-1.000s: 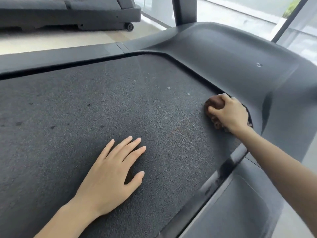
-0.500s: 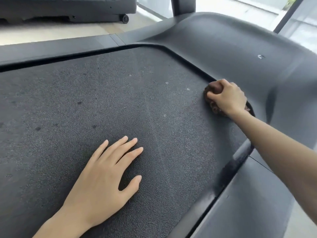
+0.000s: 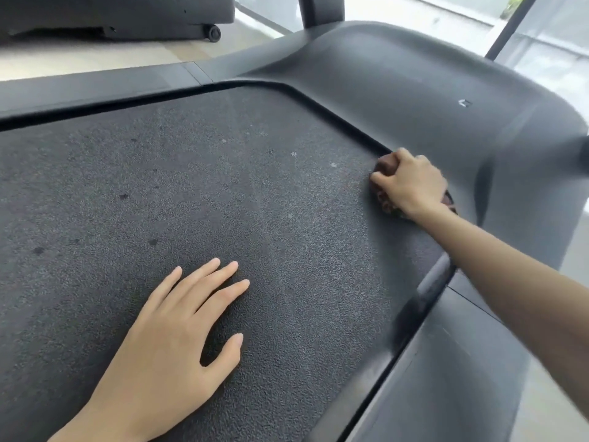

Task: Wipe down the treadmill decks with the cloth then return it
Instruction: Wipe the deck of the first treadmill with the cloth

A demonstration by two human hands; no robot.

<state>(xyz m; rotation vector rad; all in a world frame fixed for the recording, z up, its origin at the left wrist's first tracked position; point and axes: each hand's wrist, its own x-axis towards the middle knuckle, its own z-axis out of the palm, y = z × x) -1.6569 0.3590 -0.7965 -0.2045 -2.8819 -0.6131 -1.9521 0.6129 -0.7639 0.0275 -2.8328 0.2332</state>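
**Brown cloth at the front corner of a treadmill belt, mid-wipe**

Brown and crumpled, the cloth (image 3: 385,200) sits on the far right corner of the treadmill belt (image 3: 223,193), right where the belt meets the curved edge of the motor cover (image 3: 414,90). The right hand (image 3: 411,183) covers most of it. Its fingers (image 3: 402,154) are curled round the bunched fabric and press it down, so only small brown edges show above and below the hand.

The left hand (image 3: 172,339) lies flat on the belt, nearer the camera and well apart from the cloth. Its fingers (image 3: 204,275) are straight, slightly spread and hold nothing; it looks like a brace for the reach.

The belt is dark grey and grainy. Pale specks (image 3: 333,164) lie just left of the cloth, and darker spots (image 3: 123,196) are scattered further left. A side rail (image 3: 424,298) runs along the right edge. A second treadmill (image 3: 127,14) stands on the pale floor (image 3: 95,55) beyond.

This appears to be the wiping step, with much of the belt yet to cover. The next move likely calls for drawing the cloth leftward across the specks under steady pressure, keeping the fabric from snagging at the cover's lip.
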